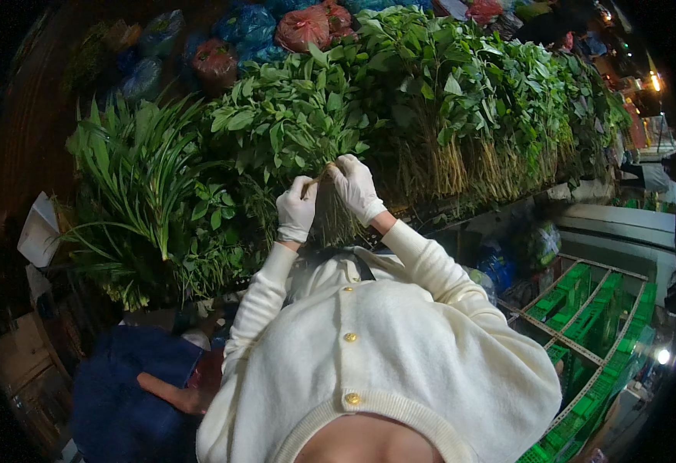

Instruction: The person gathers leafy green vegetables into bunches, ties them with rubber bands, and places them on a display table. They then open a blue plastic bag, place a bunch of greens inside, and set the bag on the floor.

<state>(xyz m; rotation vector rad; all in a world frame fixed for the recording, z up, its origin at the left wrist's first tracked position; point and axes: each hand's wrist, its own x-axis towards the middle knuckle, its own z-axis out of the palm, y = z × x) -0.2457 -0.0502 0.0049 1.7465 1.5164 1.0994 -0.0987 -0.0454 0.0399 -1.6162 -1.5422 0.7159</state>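
Both of my hands wear thin white gloves and meet at the upper stems of a bunch of leafy green herbs, whose thin stems hang down between them. My left hand pinches a thin yellowish-brown strand between thumb and fingers. Close on the right, my right hand has its fingertips on the same strand at the stems. Whether the strand circles the whole bunch cannot be told. Broad-leaved herbs spread just beyond my hands, and long blade-like leaves stand on the left.
More herb bunches line the stall to the right. Red and blue plastic bags lie behind. Green plastic crates stand at the lower right. Another person in dark blue is close by at the lower left, one arm bare.
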